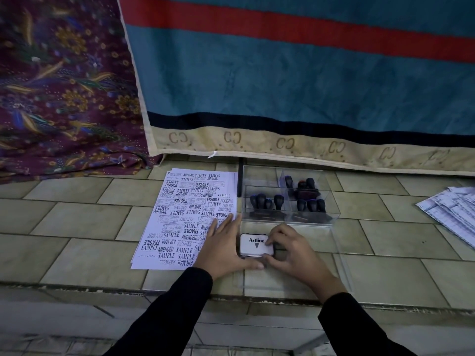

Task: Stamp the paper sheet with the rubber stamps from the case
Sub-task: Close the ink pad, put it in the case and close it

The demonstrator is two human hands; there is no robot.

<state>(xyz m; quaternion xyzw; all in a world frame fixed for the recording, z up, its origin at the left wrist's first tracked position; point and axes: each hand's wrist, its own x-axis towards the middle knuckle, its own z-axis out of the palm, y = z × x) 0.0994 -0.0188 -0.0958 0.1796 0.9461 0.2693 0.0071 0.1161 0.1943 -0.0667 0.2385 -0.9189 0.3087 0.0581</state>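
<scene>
A white ink pad tin [253, 245] marked Artline lies closed on the tiled ledge, in front of a clear plastic case [331, 201]. Several black-handled rubber stamps [264, 202] stand in the case's compartments. My right hand [290, 249] grips the tin's right end, thumb under its front edge. My left hand [226, 249] lies flat against the tin's left side, fingers spread over the corner of the paper sheet [180, 217]. The sheet is covered in stamped words such as SAMPLE, FRAGILE and AIR MAIL.
A clear lid or tray [334, 273] lies flat under and right of the tin. More printed papers [449, 217] sit at the far right. A blue and red striped cloth [308, 86] and a purple floral cloth [64, 86] hang behind. The ledge edge [102, 289] drops off in front.
</scene>
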